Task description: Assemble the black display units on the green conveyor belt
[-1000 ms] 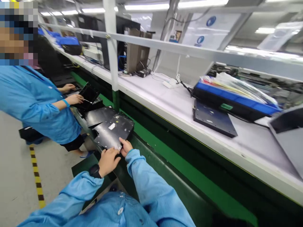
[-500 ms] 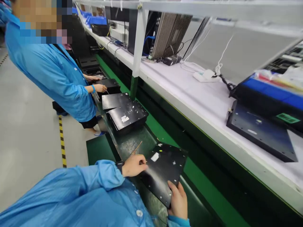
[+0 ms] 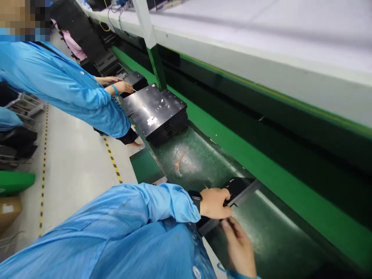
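A flat black metal panel (image 3: 238,187) is tilted low over the green work surface, its thin edge towards me, partly hidden by my hands. My left hand (image 3: 214,203), with a dark watch at the wrist, is closed at the middle of the panel's edge. Just below it, my right hand (image 3: 238,244) has bent fingers pressed together close to the left fingertips. Whatever lies in the right fingers is hidden. A torn brown strip (image 3: 180,159) lies on the green surface (image 3: 200,155) beyond my hands.
Stacked black metal cases (image 3: 162,112) stand further along the green surface. Beside them, a co-worker in a blue coat (image 3: 72,93) has both hands at another black case (image 3: 138,79). A white shelf (image 3: 247,66) runs along the right, held by a post (image 3: 148,31).
The panel has gone from broad face up to tilted edge-on, lower and further right. My left hand has moved right, close to my right hand. The view has swung downward.
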`<state>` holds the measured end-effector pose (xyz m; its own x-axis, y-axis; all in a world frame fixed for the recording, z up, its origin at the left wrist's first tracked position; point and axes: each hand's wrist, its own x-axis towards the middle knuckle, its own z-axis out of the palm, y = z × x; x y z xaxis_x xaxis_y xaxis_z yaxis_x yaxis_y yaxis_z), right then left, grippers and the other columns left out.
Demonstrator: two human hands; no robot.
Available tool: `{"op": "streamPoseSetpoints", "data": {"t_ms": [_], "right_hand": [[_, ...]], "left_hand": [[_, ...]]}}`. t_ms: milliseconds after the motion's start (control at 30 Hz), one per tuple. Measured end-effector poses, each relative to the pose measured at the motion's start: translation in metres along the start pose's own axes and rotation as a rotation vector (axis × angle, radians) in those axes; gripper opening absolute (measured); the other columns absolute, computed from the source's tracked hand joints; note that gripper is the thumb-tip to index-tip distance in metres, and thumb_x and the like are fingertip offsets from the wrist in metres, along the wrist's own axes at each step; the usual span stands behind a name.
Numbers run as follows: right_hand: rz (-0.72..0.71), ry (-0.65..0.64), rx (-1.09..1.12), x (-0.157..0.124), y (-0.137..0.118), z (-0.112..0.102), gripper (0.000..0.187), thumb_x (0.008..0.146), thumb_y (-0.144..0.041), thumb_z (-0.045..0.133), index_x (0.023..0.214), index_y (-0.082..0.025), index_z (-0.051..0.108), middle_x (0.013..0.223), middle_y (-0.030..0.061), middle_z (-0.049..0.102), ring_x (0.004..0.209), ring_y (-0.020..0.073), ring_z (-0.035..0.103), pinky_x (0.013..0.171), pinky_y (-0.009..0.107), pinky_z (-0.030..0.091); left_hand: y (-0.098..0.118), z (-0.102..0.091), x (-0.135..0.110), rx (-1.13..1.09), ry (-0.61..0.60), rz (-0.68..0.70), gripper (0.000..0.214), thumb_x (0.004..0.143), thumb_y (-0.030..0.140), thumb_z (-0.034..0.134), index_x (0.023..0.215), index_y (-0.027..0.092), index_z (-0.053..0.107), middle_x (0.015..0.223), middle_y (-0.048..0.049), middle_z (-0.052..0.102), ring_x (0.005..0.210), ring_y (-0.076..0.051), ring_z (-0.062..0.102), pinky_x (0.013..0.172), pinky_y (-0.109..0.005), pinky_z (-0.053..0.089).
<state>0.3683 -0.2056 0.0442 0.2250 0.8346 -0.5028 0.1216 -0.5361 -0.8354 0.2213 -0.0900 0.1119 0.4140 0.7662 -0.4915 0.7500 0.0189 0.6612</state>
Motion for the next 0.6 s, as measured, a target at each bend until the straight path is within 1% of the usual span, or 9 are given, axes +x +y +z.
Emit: {"op": "streamPoseSetpoints", "data": {"t_ms": [67, 133, 167, 233, 300, 367, 467, 533, 600], "right_hand": [[-0.021, 0.088, 0.051, 0.019, -0.008, -0.005, 0.059, 0.073, -0.064, 0.075, 0.115, -0.023, 0.072, 0.125, 0.0132, 0.074, 0.126, 0.0372, 0.065, 0.116, 0.053, 0.046], [-0.091, 0.132, 0.081, 0.039, -0.023, 0.000, 0.062, 0.075, -0.064, 0.073, 0.119, -0.021, 0.070, 0.126, 0.0149, 0.073, 0.121, 0.0345, 0.067, 0.112, 0.053, 0.048], [-0.104, 0.130, 0.067, 0.049, -0.031, 0.005, 0.062, 0.075, -0.065, 0.073, 0.118, -0.020, 0.070, 0.121, 0.0149, 0.074, 0.114, 0.0334, 0.069, 0.107, 0.053, 0.050], [-0.078, 0.137, 0.014, 0.065, -0.045, 0.018, 0.062, 0.071, -0.067, 0.077, 0.110, -0.018, 0.071, 0.106, 0.0126, 0.075, 0.097, 0.0309, 0.071, 0.097, 0.053, 0.053], [-0.055, 0.190, 0.049, 0.076, -0.052, 0.031, 0.064, 0.065, -0.065, 0.083, 0.106, -0.018, 0.069, 0.097, 0.0091, 0.074, 0.089, 0.0277, 0.069, 0.090, 0.050, 0.054], [-0.099, 0.210, 0.192, 0.082, -0.052, 0.043, 0.064, 0.061, -0.060, 0.087, 0.105, -0.018, 0.066, 0.096, 0.0057, 0.072, 0.088, 0.0241, 0.067, 0.085, 0.043, 0.053], [-0.154, 0.193, 0.380, 0.086, -0.049, 0.056, 0.058, 0.061, -0.052, 0.089, 0.100, -0.018, 0.062, 0.090, 0.0003, 0.065, 0.082, 0.0185, 0.062, 0.078, 0.034, 0.050], [-0.158, 0.204, 0.449, 0.086, -0.047, 0.060, 0.055, 0.061, -0.049, 0.088, 0.098, -0.018, 0.060, 0.087, -0.0009, 0.062, 0.079, 0.0167, 0.059, 0.075, 0.032, 0.049], [-0.158, 0.217, 0.486, 0.083, -0.046, 0.058, 0.050, 0.063, -0.047, 0.085, 0.096, -0.018, 0.059, 0.087, -0.0001, 0.061, 0.076, 0.0165, 0.058, 0.074, 0.033, 0.049]], "left_hand": [[0.000, -0.006, -0.001, 0.014, 0.022, -0.010, 0.043, 0.081, 0.045, 0.064, 0.120, 0.026, 0.059, 0.117, -0.0080, 0.074, 0.104, -0.030, 0.072, 0.090, -0.042, 0.059], [0.000, -0.010, 0.000, 0.033, 0.041, -0.006, 0.043, 0.081, 0.045, 0.063, 0.120, 0.027, 0.058, 0.112, -0.0066, 0.076, 0.100, -0.030, 0.073, 0.087, -0.042, 0.060], [-0.001, -0.011, 0.000, 0.050, 0.053, -0.007, 0.042, 0.081, 0.044, 0.062, 0.120, 0.027, 0.057, 0.108, -0.0064, 0.076, 0.098, -0.030, 0.074, 0.085, -0.042, 0.060], [-0.003, -0.012, 0.001, 0.093, 0.083, -0.029, 0.041, 0.083, 0.042, 0.060, 0.120, 0.025, 0.056, 0.099, -0.0070, 0.076, 0.091, -0.031, 0.075, 0.080, -0.041, 0.060], [-0.006, -0.013, 0.001, 0.125, 0.109, -0.057, 0.042, 0.083, 0.039, 0.059, 0.122, 0.024, 0.056, 0.091, -0.0067, 0.075, 0.086, -0.030, 0.075, 0.075, -0.040, 0.060], [-0.008, -0.014, 0.001, 0.139, 0.116, -0.052, 0.043, 0.084, 0.037, 0.059, 0.125, 0.024, 0.055, 0.088, -0.0051, 0.074, 0.084, -0.029, 0.075, 0.074, -0.038, 0.059], [-0.009, -0.015, -0.001, 0.156, 0.107, -0.013, 0.046, 0.084, 0.035, 0.059, 0.128, 0.024, 0.054, 0.088, -0.0037, 0.073, 0.083, -0.027, 0.074, 0.073, -0.035, 0.058], [-0.010, -0.017, -0.001, 0.171, 0.110, -0.004, 0.047, 0.084, 0.034, 0.059, 0.129, 0.023, 0.053, 0.088, -0.0040, 0.073, 0.082, -0.026, 0.074, 0.074, -0.035, 0.058], [-0.021, -0.025, 0.002, 0.191, 0.158, -0.063, 0.047, 0.085, 0.031, 0.059, 0.130, 0.022, 0.054, 0.088, -0.0049, 0.073, 0.082, -0.026, 0.073, 0.075, -0.036, 0.058]]}}
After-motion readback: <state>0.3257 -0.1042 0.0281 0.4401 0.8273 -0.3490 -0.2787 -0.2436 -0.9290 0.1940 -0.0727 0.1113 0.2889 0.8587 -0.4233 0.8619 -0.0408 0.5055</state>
